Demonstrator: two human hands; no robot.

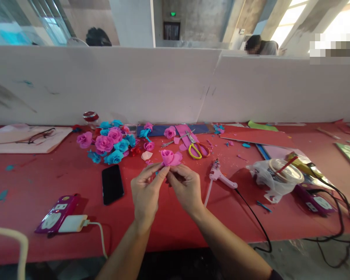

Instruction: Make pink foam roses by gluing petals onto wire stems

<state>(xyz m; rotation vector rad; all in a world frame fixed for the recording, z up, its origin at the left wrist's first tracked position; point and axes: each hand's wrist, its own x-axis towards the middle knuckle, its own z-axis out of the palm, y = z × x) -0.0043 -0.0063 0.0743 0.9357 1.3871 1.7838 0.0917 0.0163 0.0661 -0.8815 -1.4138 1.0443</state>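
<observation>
Between my two hands is a pink paper rose, its petals facing up and away from me. My left hand pinches its base from the left with thumb and fingers. From the right, my right hand pinches the same base; the fingertips of both hands nearly meet there and hide the underside. Just beyond the rose lie scissors with yellow and orange handles, on a strip of pink paper. A pink glue gun rests on the table to the right of my right hand.
A heap of pink and blue paper flowers lies at the back left, near a black phone. Purple power strips sit on both sides. A bagged cup and cables stand at right. A white partition closes off the red table's back.
</observation>
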